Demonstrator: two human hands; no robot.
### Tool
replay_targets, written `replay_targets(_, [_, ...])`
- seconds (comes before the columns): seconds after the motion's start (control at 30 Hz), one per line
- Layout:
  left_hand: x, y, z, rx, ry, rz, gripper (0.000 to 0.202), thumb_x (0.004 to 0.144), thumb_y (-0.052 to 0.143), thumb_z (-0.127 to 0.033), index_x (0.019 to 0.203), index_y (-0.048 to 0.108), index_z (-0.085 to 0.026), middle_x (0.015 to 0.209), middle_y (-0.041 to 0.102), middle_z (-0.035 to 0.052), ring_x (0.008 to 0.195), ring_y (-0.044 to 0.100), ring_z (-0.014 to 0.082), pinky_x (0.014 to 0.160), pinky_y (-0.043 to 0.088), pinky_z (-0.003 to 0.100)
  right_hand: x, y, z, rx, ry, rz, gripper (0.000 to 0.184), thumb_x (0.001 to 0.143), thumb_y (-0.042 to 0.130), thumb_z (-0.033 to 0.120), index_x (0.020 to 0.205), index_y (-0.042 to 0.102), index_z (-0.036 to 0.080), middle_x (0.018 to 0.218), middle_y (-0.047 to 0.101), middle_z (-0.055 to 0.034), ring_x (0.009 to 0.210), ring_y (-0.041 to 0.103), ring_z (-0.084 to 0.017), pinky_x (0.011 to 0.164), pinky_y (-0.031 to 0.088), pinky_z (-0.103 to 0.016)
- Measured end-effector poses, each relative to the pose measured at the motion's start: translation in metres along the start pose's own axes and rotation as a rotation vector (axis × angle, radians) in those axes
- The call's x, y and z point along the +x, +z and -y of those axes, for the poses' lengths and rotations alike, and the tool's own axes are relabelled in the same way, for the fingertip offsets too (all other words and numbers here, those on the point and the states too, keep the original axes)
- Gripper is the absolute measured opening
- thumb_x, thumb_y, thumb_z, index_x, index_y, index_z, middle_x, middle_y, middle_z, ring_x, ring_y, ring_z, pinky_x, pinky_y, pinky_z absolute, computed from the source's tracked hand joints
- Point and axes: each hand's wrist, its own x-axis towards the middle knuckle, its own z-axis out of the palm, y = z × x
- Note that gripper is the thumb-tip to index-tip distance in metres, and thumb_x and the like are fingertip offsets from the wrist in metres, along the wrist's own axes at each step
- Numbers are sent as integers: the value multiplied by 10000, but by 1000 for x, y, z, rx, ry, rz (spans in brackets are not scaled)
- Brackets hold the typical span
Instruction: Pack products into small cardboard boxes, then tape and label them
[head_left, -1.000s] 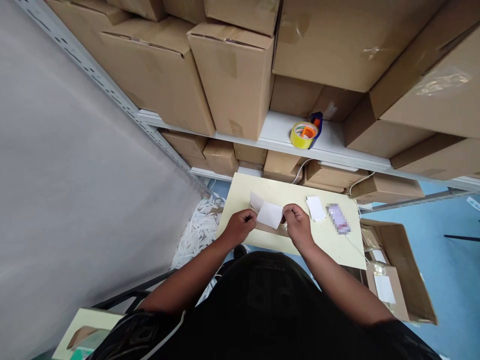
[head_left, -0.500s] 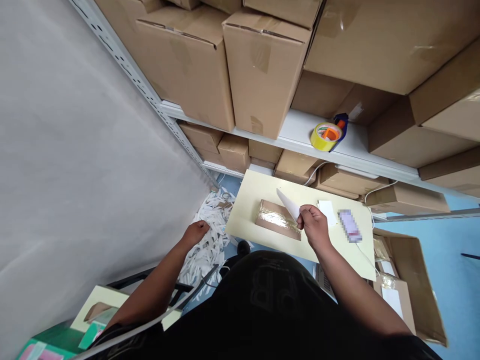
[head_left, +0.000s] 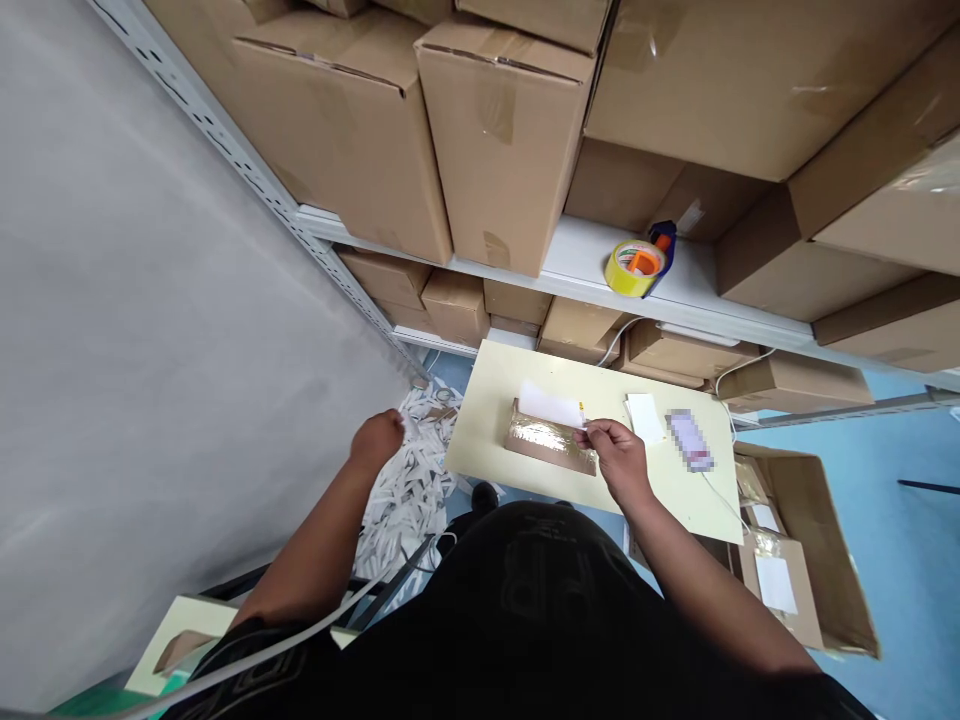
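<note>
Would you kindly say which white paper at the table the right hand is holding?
The sheet over the taped box: the right hand pinches its edge, while the white slips farther right lie on the table.

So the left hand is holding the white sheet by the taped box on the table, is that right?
Not the left hand: the head view shows the right hand holding the white sheet by the taped box on the table.

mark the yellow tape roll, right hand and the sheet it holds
Tape roll [head_left: 624, 281], head view, yellow outer side
Right hand [head_left: 619, 456], head view, hand's middle
Sheet [head_left: 550, 406], head view, white face
</note>
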Motion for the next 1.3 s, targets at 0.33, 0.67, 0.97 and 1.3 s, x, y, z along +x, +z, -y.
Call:
replay_targets(0.33, [-72,51,-186,-919,244,543,319,779,741,-477,854,653,-180,770,714,41,678,679,169,651,543,290,-19,-16,-51,-244,-209,-30,238,791,684,353,978,769,233,940,781,-43,812,711,-203,814,594,-370])
replay_targets(0.67, [-49,88,-206,-128,505,116,109,915,563,-238,902,668,-214,923,722,69,879,664,236,796,482,340,6,-15,-105,-660,-295,115,287,882,589,311,1089,774,234,1098,703,-108,1001,660,-277,964,555,-456])
replay_targets(0.97, [-39,98,-188,-157,417,-98,525,871,681,-375,1331,545,-161,1393,553,194,1332,497,356,1085,410,449,14,-22,-115,-728,-206,-54,354,869,585,339,1176,692,200,1143,602,-124,1072,605,-290,930,540,-432])
replay_targets(1.3, [-56,81,-187,-434,413,303,480,970,535,-441,1390,544,-210,1358,664,130,1240,629,295,1006,473,395,0,-25,-108,-356,131,-166,458,856,607,535,1200,656,237,1058,733,-54,878,695,-239,785,554,-365])
